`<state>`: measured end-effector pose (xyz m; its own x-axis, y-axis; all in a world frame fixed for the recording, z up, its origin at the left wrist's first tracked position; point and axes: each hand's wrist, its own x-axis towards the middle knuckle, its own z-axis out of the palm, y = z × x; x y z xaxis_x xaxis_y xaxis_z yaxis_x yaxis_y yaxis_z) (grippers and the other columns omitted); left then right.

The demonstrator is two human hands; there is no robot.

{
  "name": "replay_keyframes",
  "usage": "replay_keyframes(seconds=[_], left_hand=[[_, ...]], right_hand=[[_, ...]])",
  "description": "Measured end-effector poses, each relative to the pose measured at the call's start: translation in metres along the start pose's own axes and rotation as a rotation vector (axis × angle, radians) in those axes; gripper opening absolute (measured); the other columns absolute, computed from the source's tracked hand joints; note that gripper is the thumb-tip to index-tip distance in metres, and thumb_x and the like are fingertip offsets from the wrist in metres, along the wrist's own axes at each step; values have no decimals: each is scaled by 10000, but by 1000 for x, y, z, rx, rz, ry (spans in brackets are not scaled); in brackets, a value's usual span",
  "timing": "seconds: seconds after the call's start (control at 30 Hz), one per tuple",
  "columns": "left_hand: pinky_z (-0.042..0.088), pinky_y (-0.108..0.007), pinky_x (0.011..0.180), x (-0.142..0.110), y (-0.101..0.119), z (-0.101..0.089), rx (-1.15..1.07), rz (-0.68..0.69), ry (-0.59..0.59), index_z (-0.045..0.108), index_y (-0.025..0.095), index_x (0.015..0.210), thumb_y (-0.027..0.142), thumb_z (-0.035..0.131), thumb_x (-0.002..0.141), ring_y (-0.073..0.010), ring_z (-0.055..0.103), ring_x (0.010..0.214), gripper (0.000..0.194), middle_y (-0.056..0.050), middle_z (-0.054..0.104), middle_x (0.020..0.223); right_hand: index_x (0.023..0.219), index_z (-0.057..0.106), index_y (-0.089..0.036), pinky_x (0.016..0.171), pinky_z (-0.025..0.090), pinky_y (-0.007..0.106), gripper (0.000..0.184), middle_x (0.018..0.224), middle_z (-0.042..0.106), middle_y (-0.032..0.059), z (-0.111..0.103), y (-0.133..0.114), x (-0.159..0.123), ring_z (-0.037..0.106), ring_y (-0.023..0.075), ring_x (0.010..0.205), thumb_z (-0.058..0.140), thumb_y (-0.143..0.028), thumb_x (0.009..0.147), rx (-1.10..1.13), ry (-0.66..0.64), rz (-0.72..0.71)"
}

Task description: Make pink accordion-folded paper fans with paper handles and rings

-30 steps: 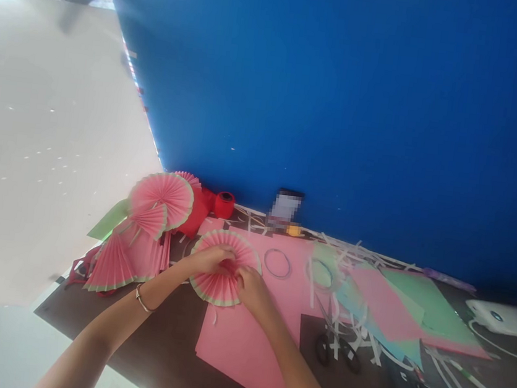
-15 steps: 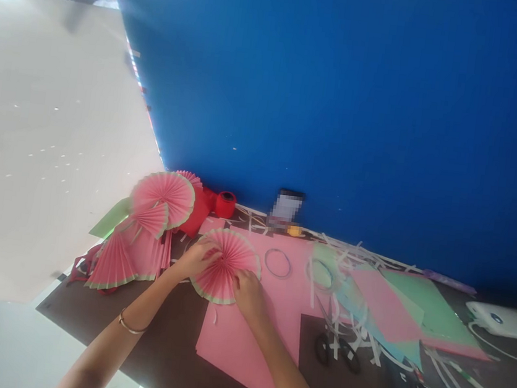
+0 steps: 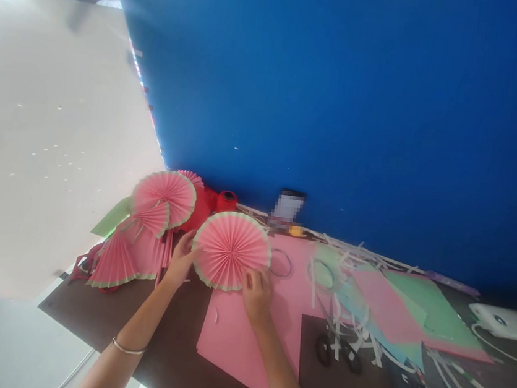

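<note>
A round pleated paper fan [image 3: 232, 247], pink with a pale green rim, is held between my two hands above the table. My left hand [image 3: 181, 257] grips its left edge, thumb in front. At its lower right edge, my right hand [image 3: 257, 290] pinches the rim with bent fingers. Beneath lie pink paper sheets [image 3: 241, 348] with a small white scrap [image 3: 216, 316] on them. To the left, another round pink fan [image 3: 165, 197] rests on a pile with a half-opened pleated fan [image 3: 115, 263].
Black-handled scissors [image 3: 337, 347] lie right of the pink sheets among white paper strips [image 3: 363, 340]. Green sheets [image 3: 447, 315] and a white device with a cable [image 3: 507, 323] are farther right. A red roll [image 3: 226, 200] stands near the blue wall [image 3: 343, 104].
The round fan has been lifted and tilted up toward me. My left hand has moved from the fan's middle to its left edge; my right hand has shifted slightly right.
</note>
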<state>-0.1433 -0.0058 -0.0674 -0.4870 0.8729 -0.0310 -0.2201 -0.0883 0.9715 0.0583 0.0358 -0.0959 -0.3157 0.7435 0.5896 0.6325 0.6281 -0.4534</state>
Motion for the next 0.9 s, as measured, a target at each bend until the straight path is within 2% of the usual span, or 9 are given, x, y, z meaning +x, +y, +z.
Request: replay_keyframes(seconds=[0.17,0.47,0.6,0.67,0.8,0.83,0.9], left_hand=[[479,-355,846,-1,-6,-2,2,69,-10,573,155,979,318,752,609,-219,617,943,443,-83,659,988],[500,-350,809,0,-17,-14,27,76,1,563,164,1020,341,746,615,-218,628,913,478,-84,663,987],[500,-362,803,6,-14,-22,88,74,-46,542,167,1038,341,711,656,-216,630,895,453,-84,653,974],[485,-365,834,8,-10,-27,225,145,-53,537,168,1068,336,664,705,-216,611,941,420,-94,625,1021],[436,-379,904,12,5,-30,659,433,-18,523,202,1139,275,600,760,-221,524,1073,394,-101,527,1153],[425,-383,915,13,9,-29,761,495,-62,546,213,1121,257,580,775,-221,501,1095,350,-97,511,1169],[411,-385,927,16,16,-25,921,584,-224,620,229,1019,227,536,807,-217,478,1104,228,-84,506,1173]], right_hand=[[743,573,-201,683,380,327,204,654,548,47,-2,4,0,496,196,714,418,-140,860,-52,59,22],[700,561,-207,687,347,314,203,624,540,23,-1,1,1,478,181,678,439,-145,850,-56,-21,-23],[655,540,-207,680,345,307,228,601,533,12,1,-2,1,462,172,648,440,-139,848,-41,-61,-33],[642,535,-207,675,349,300,240,603,528,12,1,-3,1,458,169,644,435,-128,845,-31,-78,-36],[653,542,-208,669,352,296,244,623,527,14,0,0,2,464,172,664,423,-127,850,-4,-117,-55],[658,544,-208,669,353,297,241,626,526,14,-1,1,2,466,173,670,423,-134,853,4,-129,-64],[667,547,-208,666,356,296,232,640,529,13,-3,4,3,471,173,677,428,-153,858,19,-156,-82]])
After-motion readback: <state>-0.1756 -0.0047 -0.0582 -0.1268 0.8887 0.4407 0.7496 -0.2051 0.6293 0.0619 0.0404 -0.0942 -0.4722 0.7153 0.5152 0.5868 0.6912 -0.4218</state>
